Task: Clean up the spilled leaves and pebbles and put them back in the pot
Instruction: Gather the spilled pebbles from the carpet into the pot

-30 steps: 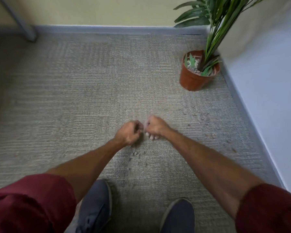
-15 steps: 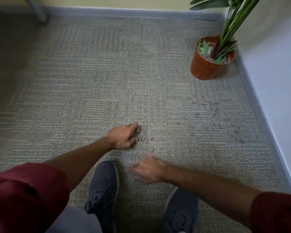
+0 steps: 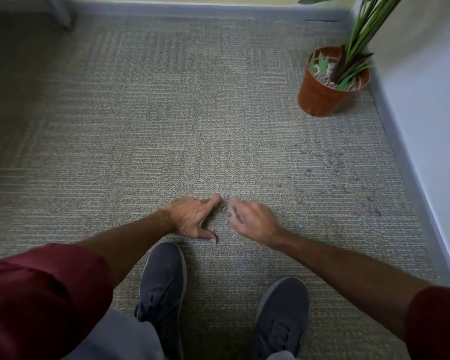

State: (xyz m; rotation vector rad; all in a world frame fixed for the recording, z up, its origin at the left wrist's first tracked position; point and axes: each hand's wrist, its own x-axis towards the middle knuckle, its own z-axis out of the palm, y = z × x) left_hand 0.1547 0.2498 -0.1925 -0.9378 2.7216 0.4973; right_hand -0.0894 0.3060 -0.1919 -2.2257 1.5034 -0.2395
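Two hands at pebbles [image 3: 223,207] | left hand [image 3: 192,219] – grip released, fingers straight | right hand [image 3: 252,222] – blurred, grip unclear

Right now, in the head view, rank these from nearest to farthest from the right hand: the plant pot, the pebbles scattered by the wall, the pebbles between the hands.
1. Pebbles between the hands: at the fingertips of the right hand, to its left.
2. Pebbles scattered by the wall: ahead and right.
3. Plant pot: farthest, in the right corner.

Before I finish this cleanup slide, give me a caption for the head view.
Left hand and right hand flank a cluster of spilled pebbles on carpet; scattered pebbles lie near the pot.
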